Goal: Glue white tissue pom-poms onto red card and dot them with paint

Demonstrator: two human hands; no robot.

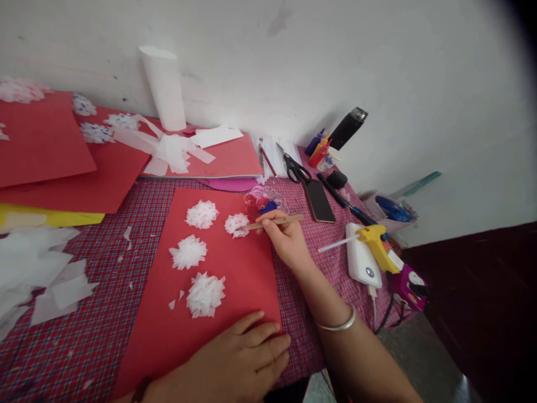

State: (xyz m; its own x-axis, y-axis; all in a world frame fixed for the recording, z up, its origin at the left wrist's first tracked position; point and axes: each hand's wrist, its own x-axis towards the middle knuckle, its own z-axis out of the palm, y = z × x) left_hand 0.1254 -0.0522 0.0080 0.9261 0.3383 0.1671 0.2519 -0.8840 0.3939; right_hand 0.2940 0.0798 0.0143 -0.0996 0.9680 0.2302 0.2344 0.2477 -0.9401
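My right hand (286, 238) pinches a thin paintbrush (289, 219), its tip touching a small white paper pompom flower (235, 225) with pinkish marks. That flower lies on a red sheet (235, 280). Flat on the sheet's near end rests my left hand (239, 358), fingers stretched out, holding nothing. Left of the brush, another paper flower (202, 214) shows faint pink spots. Below it are two plain white paper flowers, a middle one (188, 252) and a larger near one (205, 295). Just beyond my right hand sits a paint palette (262, 202) with red and blue paint.
Scissors (293, 168), a phone (319, 200) and paint bottles (321, 151) stand or lie at the back right. A yellow glue gun (375, 246) rests by a white power bank (361, 260). White paper squares (33, 263) pile up at left; a paper roll (165, 89) leans at the wall.
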